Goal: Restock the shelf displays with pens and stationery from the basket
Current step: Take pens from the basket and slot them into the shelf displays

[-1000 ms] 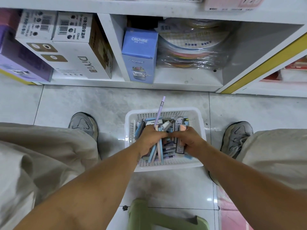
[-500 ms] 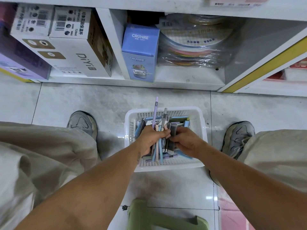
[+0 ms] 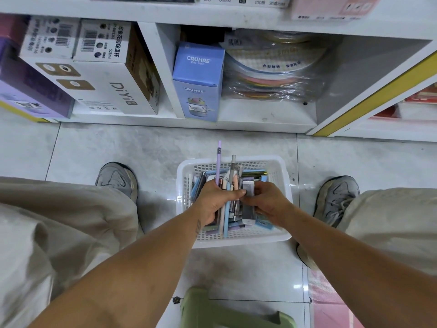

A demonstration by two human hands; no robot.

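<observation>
Standing on the tiled floor point(image 3: 236, 143) between the person's two grey sneakers, the white plastic basket point(image 3: 281, 176) holds a pile of pens and small stationery packs. Just above it, the left hand point(image 3: 216, 202) grips a bundle of pens point(image 3: 226, 209) with its fingers curled around them; a lilac pen point(image 3: 218, 162) and a grey pen point(image 3: 233, 165) stick up from the bundle, higher than the others. The right hand point(image 3: 267, 201) is next to it, fingers curled, and pinches a small grey pack point(image 3: 248, 188) that stands upright beside the bundle. The two hands touch at the fingertips.

Behind the basket is the white shelf point(image 3: 267, 112), low to the floor. In its middle compartment a blue CRUHRE box point(image 3: 198, 81) stands upright, and beside it lies a stack of round coloured items wrapped in clear plastic point(image 3: 274, 74). The left compartment holds a white DiYi box point(image 3: 113, 79) and a purple box point(image 3: 28, 91). Near the bottom edge, a green stool point(image 3: 212, 311) shows partly.
</observation>
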